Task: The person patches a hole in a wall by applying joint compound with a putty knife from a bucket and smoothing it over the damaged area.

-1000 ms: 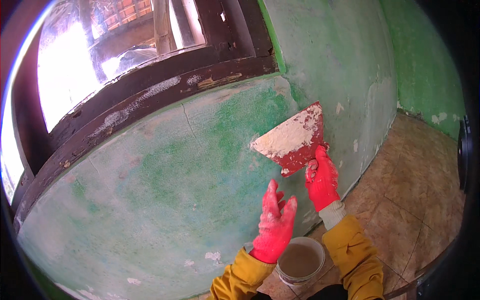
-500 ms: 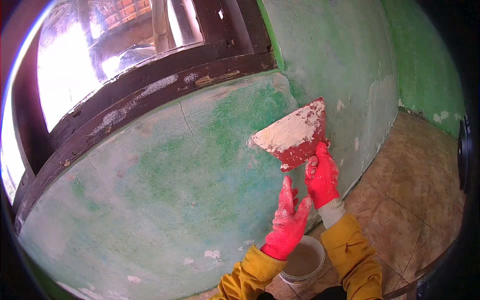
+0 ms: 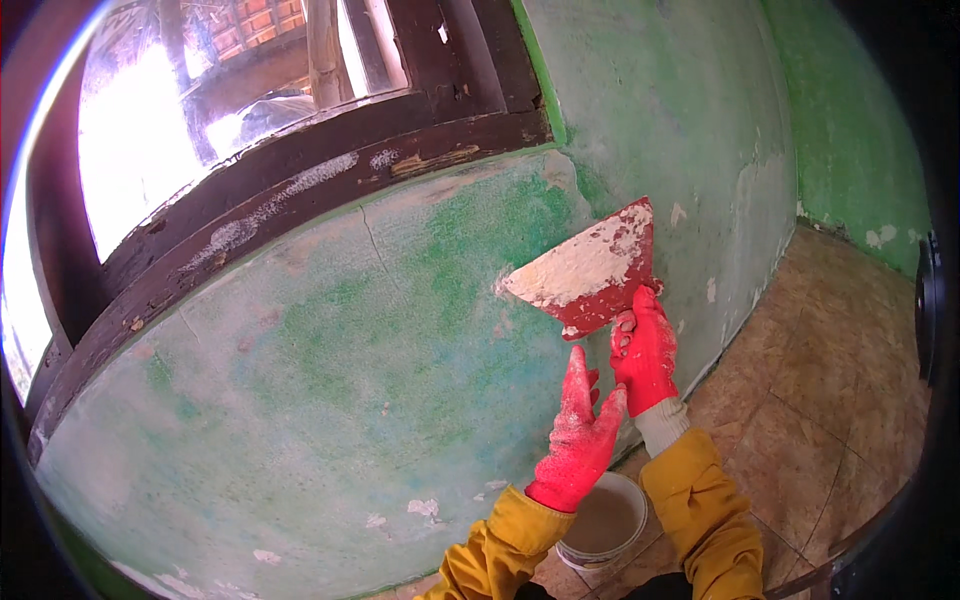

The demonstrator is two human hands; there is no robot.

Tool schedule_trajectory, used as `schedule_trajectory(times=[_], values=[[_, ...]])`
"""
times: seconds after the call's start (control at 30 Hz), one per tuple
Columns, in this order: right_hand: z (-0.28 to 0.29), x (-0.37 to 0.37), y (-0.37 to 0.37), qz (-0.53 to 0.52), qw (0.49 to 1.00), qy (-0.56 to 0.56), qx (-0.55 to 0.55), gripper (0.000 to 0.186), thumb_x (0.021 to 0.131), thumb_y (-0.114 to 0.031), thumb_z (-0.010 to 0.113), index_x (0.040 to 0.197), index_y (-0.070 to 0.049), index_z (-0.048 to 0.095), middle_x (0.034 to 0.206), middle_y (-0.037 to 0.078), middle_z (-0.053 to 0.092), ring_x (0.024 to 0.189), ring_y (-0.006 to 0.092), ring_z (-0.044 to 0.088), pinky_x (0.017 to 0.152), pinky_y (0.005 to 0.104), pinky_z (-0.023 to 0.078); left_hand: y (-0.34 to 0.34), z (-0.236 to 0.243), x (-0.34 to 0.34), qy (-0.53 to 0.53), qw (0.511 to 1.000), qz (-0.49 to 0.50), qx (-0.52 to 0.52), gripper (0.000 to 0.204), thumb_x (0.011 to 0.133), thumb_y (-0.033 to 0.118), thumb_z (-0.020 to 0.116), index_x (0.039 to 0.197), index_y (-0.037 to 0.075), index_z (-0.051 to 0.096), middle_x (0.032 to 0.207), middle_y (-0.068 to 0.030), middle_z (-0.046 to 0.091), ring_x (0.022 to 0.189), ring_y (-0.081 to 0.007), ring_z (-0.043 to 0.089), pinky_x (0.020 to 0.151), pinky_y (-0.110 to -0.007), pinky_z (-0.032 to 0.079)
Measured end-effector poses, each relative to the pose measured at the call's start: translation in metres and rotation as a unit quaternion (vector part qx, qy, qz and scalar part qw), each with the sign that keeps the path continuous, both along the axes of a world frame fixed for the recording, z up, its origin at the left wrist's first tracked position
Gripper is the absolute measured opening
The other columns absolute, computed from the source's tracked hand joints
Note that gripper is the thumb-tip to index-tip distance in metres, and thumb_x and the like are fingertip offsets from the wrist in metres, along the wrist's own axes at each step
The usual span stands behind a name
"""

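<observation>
In a pinkish-red work glove, my right hand point(image 3: 645, 352) is closed round the handle side of a wide red putty knife point(image 3: 590, 265). Whitish filler covers much of its blade, whose left corner meets the green wall point(image 3: 400, 330) or lies very near it. Just below the blade, my left hand point(image 3: 580, 430), gloved alike and dusted white, has its fingers stretched out and thumb apart, with nothing in it. Its thumb comes close to the right wrist. Pale smears mark the wall at the blade's left corner.
A white bucket point(image 3: 603, 520) with greyish contents stands on the brown tiled floor point(image 3: 790, 430) beneath my forearms. Above, a dark wooden window frame point(image 3: 290, 190) with worn paint borders the wall. A thin crack runs below it, and paint is flaking low down.
My left hand has risen very slightly toward the putty knife. The right hand and the blade have hardly moved.
</observation>
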State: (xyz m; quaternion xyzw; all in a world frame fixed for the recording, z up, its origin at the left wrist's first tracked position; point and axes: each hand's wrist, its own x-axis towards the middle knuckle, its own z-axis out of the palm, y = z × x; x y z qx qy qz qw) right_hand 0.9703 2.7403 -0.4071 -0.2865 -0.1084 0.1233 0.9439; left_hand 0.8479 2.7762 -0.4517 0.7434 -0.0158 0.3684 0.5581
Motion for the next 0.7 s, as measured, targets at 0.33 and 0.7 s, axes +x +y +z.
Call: schedule_trajectory(times=[0.33,0.7], values=[[0.012,-0.012,0.002,0.011,1.000,0.021,-0.019,0.025,0.088,-0.036,0.054,0.075,-0.016,0.047,0.054,-0.005,0.041,0.042,0.0058,0.037,0.038,0.0203,0.028,-0.001,-0.001,0.002,0.007,1.000,-0.003,-0.010,0.072,0.088,0.012,0.054,0.141,0.000,0.006,0.145,-0.0188,0.017,0.125,-0.0293,0.035,0.098,-0.036,0.037],[0.004,-0.004,0.000,-0.007,0.999,-0.026,0.018,0.023,0.090,-0.034,0.052,0.078,-0.015,0.046,0.058,-0.004,0.044,0.044,0.0059,0.037,0.038,0.0196,0.028,-0.001,-0.002,0.002,0.003,1.000,-0.017,-0.017,0.071,0.089,0.011,0.053,0.141,0.000,0.005,0.145,-0.0187,0.016,0.126,-0.0292,0.034,0.098,-0.036,0.037]])
